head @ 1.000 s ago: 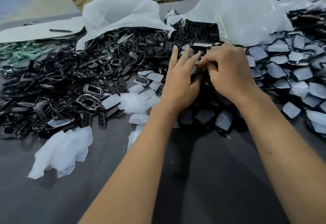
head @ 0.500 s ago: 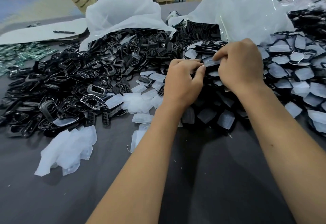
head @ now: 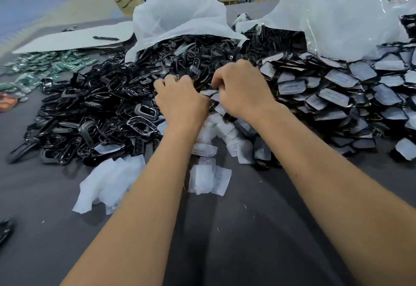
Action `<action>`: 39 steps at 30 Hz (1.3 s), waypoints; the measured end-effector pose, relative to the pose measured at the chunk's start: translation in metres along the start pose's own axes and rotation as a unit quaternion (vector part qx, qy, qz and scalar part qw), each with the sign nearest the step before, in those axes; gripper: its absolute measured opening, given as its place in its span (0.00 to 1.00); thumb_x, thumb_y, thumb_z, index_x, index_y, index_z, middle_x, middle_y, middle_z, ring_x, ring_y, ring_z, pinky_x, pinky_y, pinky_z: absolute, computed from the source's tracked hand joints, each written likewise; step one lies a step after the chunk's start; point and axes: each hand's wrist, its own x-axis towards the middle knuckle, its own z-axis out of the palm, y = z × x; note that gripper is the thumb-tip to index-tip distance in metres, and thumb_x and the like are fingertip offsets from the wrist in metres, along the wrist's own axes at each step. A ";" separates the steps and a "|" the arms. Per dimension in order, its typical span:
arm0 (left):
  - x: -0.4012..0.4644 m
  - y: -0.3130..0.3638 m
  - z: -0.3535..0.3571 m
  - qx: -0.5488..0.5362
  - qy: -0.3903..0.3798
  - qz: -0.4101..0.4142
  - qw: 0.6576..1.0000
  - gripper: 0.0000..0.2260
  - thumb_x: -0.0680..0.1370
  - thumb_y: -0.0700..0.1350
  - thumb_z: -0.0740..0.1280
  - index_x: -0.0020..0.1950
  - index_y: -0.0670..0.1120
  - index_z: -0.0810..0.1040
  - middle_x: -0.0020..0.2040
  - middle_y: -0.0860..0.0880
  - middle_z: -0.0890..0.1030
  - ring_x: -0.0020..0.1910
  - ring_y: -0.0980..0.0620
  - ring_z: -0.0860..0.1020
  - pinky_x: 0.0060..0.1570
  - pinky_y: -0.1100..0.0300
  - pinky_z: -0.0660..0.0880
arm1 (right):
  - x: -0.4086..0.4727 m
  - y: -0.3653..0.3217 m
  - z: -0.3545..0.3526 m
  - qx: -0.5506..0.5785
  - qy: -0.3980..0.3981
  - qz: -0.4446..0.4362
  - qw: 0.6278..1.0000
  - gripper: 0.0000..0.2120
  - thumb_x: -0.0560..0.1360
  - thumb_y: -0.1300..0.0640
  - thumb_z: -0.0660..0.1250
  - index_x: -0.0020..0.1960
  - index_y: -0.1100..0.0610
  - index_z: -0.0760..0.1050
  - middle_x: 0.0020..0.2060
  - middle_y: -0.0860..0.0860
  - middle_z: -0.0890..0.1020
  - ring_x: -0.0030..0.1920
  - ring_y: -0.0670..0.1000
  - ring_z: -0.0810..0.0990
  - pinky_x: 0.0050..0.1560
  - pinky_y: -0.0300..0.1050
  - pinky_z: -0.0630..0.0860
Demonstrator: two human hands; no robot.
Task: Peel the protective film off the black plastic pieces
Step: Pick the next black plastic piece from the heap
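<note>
- Working knuckles-up, my left hand [head: 182, 103] and right hand [head: 244, 90] curl together over the pile; what each grasps is hidden, likely one film-covered piece [head: 208, 93] between them.
- Unpeeled pieces [head: 337, 92] lie right of my right hand, peeled films [head: 209, 178] just behind my wrists on the surface [head: 247, 229].

Even soft light; edges bowed, blurred; glare on plastic bag [head: 351, 15]

Fingertips of both curled hands and anything pinched, hidden.

Film-covered black plastic pieces [head: 333, 96] heaped at right; bare glossy ones [head: 94, 110] left; peeled films [head: 209, 177] between.
</note>
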 end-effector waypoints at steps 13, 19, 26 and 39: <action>0.025 -0.082 -0.028 -0.018 0.049 -0.110 0.993 0.11 0.78 0.38 0.70 0.49 0.53 0.86 0.57 0.46 0.83 0.55 0.40 0.81 0.49 0.51 0.78 | 0.046 -0.043 0.077 -0.072 -0.089 -0.089 0.989 0.24 0.79 0.67 0.63 0.71 0.48 0.75 0.67 0.53 0.74 0.69 0.58 0.69 0.61 0.56 0.72; 0.012 -0.095 -0.031 -0.087 0.134 -0.097 0.982 0.09 0.79 0.37 0.67 0.52 0.51 0.81 0.48 0.50 0.84 0.47 0.46 0.80 0.43 0.55 0.71 | 0.041 -0.041 0.069 -0.020 -0.029 -0.042 0.998 0.09 0.80 0.58 0.71 0.59 0.53 0.84 0.57 0.52 0.83 0.61 0.56 0.80 0.55 0.51 0.78; -0.006 -0.097 -0.038 -0.193 0.200 -0.053 0.959 0.05 0.78 0.41 0.73 0.50 0.47 0.79 0.40 0.58 0.78 0.40 0.56 0.77 0.44 0.66 0.71 | 0.021 -0.031 0.059 0.131 0.066 0.019 0.989 0.07 0.79 0.54 0.73 0.53 0.57 0.85 0.46 0.52 0.86 0.48 0.52 0.83 0.53 0.48 0.78; -0.042 -0.081 -0.035 -0.352 0.149 -0.056 0.922 0.11 0.75 0.34 0.66 0.54 0.46 0.74 0.40 0.52 0.74 0.43 0.55 0.82 0.45 0.57 0.77 | -0.022 -0.022 0.054 0.465 0.003 0.150 0.872 0.05 0.73 0.63 0.79 0.47 0.57 0.85 0.40 0.53 0.86 0.41 0.47 0.84 0.46 0.41 0.82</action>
